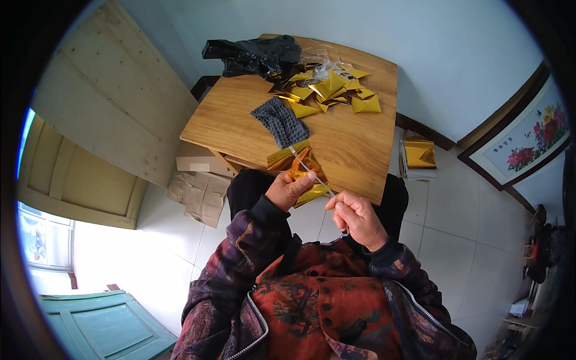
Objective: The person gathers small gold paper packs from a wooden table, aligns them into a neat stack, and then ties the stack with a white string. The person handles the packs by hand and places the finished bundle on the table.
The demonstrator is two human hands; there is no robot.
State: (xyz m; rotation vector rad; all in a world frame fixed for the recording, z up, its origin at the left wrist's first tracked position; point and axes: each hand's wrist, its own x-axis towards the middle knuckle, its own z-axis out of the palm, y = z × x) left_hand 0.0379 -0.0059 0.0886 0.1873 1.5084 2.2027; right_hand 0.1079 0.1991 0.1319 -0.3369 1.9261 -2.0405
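My left hand point(287, 191) is closed on a folded sheet of shiny gold foil paper point(281, 157) just over the table's near edge, its thumb lying on top. A thin pale strip point(304, 162) runs slantwise across the foil, under the left thumb. The fingers of my right hand point(358, 217) are pinched on the strip's lower end, beside the foil. Just beyond the foil lies a dark grey waffle-textured cloth point(279, 122). Farther back, several folded gold foil pieces point(329, 88) are heaped on the wooden table point(354, 150).
A black plastic bag point(259, 55) and clear stringy plastic point(327, 67) lie at the table's far side. On the floor to the right sits a stack of gold paper point(419, 154); crumpled brown paper point(199, 193) lies at left. A framed flower picture point(528, 141) leans right.
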